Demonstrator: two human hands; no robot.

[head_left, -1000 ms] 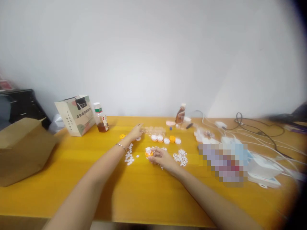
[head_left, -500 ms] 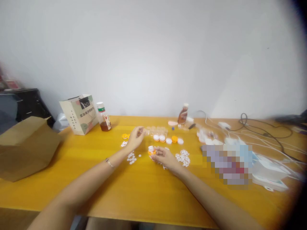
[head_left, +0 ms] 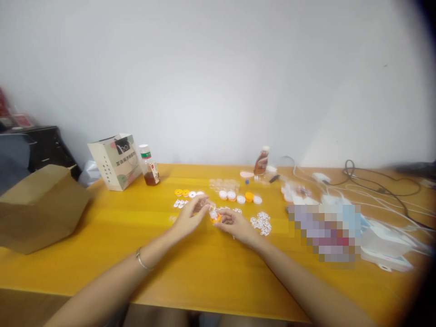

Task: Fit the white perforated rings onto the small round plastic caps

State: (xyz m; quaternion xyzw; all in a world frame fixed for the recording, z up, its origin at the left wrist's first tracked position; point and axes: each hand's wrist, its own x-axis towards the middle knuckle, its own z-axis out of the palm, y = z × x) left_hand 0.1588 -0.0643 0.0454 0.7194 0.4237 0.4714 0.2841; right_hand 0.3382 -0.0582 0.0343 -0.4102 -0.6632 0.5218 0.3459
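My right hand (head_left: 235, 223) is closed on a small round orange base (head_left: 215, 220) with a white figure (head_left: 213, 212) standing on it. Close beside the figure, my left hand (head_left: 192, 214) curls its fingers around what looks like a clear plastic cover (head_left: 206, 204), blurred and partly hidden. Behind the hands stands a row of clear plastic covers (head_left: 225, 185). In front of that row lie white round bases (head_left: 240, 199) and an orange round base (head_left: 249, 197). White flat cut-out pieces (head_left: 261, 223) are heaped right of my right hand.
Orange discs (head_left: 178, 192) and small white pieces (head_left: 177, 203) lie beyond my left hand. A paper bag (head_left: 117, 163), a bottle (head_left: 150, 168) and a brown bag (head_left: 44, 209) stand on the left. Toward the right are a brown bottle (head_left: 261, 162), cables (head_left: 374, 181) and white boxes (head_left: 384, 243).
My left hand has come back from the row of clear covers, toward me and the figure, with a clear piece in its fingers. My right hand keeps hold of the orange base.
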